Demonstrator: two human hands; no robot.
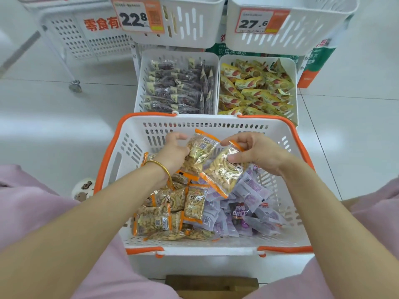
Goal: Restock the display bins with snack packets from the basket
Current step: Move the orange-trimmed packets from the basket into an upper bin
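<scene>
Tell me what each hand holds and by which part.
The left hand grips one orange-edged snack packet by its side; the right hand pinches a second packet near its upper sealed end.

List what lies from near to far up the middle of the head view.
Wooden block, near rim of basket, loose packets, left hand and right hand each gripping a packet, two filled lower bins, upper bins with price tags.

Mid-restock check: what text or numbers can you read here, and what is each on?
"22.8": left price tag, on the upper left bin.
"27.6": right price tag, on the upper right bin.
"零食有": red, on the white cart.
"饮用纯净水": green carton behind the bins.
"西梅": purple packet in the basket.
Tags' small print and other packet labels: too blurred.
</scene>
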